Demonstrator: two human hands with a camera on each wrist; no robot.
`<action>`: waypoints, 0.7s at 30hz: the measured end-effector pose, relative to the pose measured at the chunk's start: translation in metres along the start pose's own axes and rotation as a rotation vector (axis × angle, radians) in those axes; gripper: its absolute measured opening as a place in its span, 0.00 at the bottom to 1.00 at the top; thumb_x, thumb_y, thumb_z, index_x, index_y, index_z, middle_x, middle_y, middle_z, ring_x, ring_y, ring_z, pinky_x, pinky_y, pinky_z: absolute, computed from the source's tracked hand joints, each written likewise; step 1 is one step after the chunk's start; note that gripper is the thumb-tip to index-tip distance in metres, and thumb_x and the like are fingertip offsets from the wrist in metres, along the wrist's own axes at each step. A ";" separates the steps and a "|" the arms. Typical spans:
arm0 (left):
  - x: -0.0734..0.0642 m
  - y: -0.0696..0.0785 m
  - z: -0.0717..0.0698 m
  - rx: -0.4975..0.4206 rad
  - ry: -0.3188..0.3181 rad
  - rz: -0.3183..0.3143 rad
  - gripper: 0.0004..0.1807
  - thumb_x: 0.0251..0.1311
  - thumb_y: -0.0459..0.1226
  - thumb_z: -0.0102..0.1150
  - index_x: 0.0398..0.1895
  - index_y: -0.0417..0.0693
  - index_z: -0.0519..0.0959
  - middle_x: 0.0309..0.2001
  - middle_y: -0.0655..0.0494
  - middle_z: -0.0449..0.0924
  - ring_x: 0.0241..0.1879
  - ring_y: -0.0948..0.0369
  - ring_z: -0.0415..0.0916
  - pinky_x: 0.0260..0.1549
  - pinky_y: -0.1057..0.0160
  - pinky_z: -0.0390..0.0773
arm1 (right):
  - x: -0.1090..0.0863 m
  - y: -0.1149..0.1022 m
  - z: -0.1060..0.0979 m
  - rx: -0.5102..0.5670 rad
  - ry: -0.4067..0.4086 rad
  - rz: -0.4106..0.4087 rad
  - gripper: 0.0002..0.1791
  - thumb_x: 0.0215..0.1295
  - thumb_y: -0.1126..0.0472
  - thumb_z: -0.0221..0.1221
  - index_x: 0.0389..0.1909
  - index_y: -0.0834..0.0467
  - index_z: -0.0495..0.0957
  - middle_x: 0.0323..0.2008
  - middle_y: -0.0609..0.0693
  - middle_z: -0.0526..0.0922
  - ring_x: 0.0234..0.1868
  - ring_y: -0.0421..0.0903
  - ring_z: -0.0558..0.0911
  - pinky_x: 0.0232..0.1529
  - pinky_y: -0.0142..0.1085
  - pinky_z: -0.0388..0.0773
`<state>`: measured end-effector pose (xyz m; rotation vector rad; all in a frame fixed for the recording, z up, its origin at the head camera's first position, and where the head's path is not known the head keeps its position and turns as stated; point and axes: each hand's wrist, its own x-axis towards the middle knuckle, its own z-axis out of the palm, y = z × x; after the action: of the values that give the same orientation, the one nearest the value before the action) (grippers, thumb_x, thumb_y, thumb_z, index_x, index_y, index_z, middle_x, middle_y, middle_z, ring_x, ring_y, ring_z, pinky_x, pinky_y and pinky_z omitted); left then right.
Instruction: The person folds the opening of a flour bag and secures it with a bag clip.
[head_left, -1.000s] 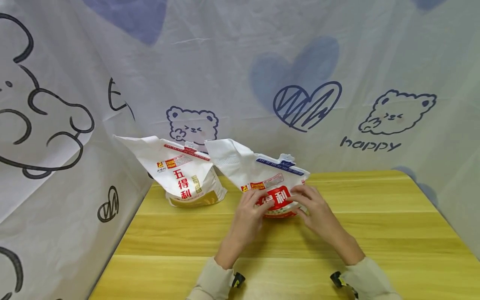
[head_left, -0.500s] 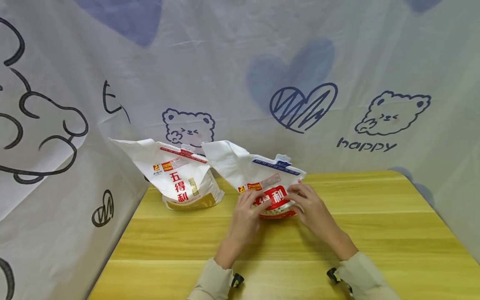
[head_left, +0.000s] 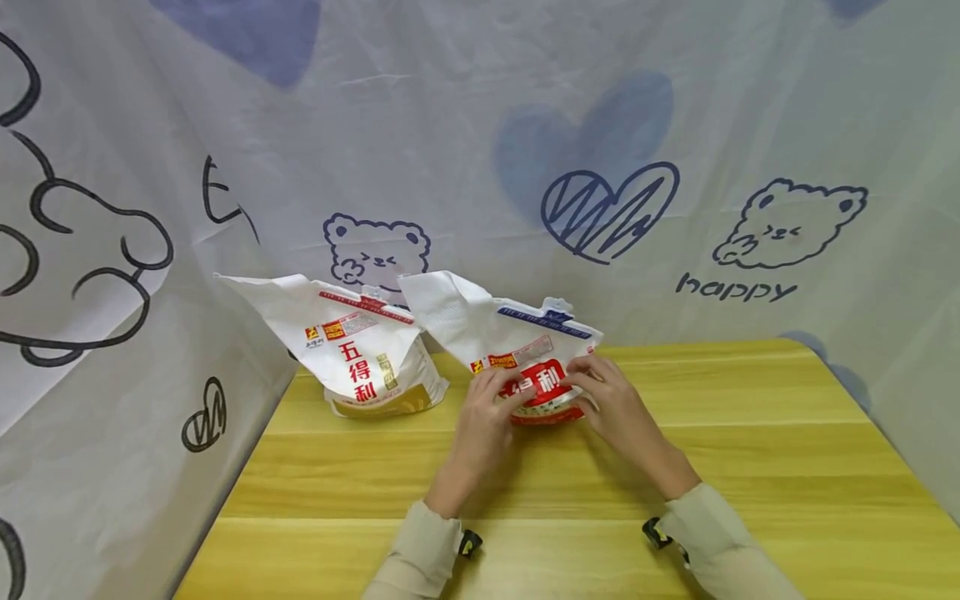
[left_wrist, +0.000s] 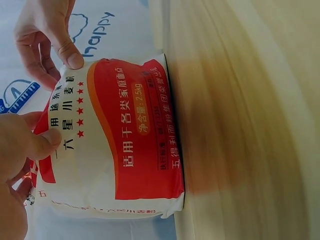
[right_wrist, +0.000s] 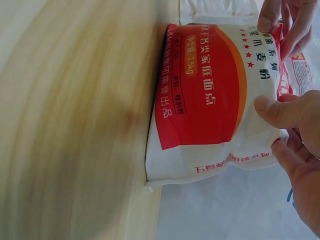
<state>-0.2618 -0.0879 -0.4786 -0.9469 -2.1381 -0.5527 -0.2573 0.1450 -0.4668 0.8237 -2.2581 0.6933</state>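
Observation:
A white and red bag of flour [head_left: 551, 379], marked 2.5kg, stands on the wooden table with its upper part folded over under a blue sealing strip [head_left: 543, 322]. My left hand [head_left: 480, 421] grips its left side, the thumb pressing on the printed front in the left wrist view. On the other side my right hand [head_left: 621, 410] pinches the bag between thumb and fingers. The right wrist view shows the bag's base [right_wrist: 162, 107] right at the tabletop. The fingertips are partly hidden behind the bag's upper edge.
A second flour bag [head_left: 375, 367], white and gold with a red sealing strip [head_left: 365, 307], stands to the left, close beside the first. Behind both hangs a white printed curtain [head_left: 480, 192] along the back of the wooden table [head_left: 750, 467]. A curtain also runs down the left side.
The flour bag with the blue strip has moved slightly left and back, both hands moving with it and keeping their hold. The gold bag stays where it was.

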 end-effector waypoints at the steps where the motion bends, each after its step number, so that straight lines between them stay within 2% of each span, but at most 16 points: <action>1: 0.001 -0.002 0.000 -0.004 -0.001 -0.006 0.31 0.36 0.16 0.69 0.47 0.49 0.89 0.58 0.45 0.80 0.58 0.47 0.74 0.66 0.49 0.69 | 0.002 0.001 0.001 0.002 -0.001 -0.003 0.18 0.50 0.77 0.74 0.43 0.63 0.86 0.51 0.57 0.80 0.56 0.56 0.77 0.56 0.50 0.81; 8: 0.010 -0.017 0.004 0.012 -0.002 -0.026 0.30 0.39 0.15 0.64 0.46 0.48 0.89 0.57 0.46 0.81 0.59 0.48 0.74 0.67 0.51 0.68 | 0.019 0.007 0.007 0.012 -0.027 0.010 0.16 0.53 0.76 0.73 0.43 0.63 0.85 0.52 0.58 0.80 0.57 0.56 0.75 0.60 0.49 0.78; 15: 0.013 -0.032 0.011 0.008 0.024 -0.014 0.29 0.41 0.13 0.60 0.44 0.47 0.90 0.55 0.44 0.82 0.57 0.47 0.75 0.65 0.50 0.70 | 0.028 0.015 0.018 0.018 -0.019 0.007 0.16 0.52 0.77 0.73 0.42 0.63 0.85 0.51 0.58 0.80 0.54 0.56 0.76 0.56 0.50 0.79; 21: 0.013 -0.039 0.013 0.009 0.054 -0.006 0.30 0.37 0.13 0.62 0.44 0.47 0.89 0.54 0.43 0.81 0.57 0.45 0.76 0.64 0.46 0.71 | 0.038 0.020 0.025 0.043 -0.042 0.015 0.15 0.53 0.78 0.72 0.42 0.63 0.85 0.50 0.58 0.80 0.55 0.57 0.76 0.59 0.50 0.78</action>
<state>-0.3039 -0.0990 -0.4804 -0.9114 -2.0945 -0.5648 -0.3039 0.1284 -0.4619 0.8503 -2.2960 0.7403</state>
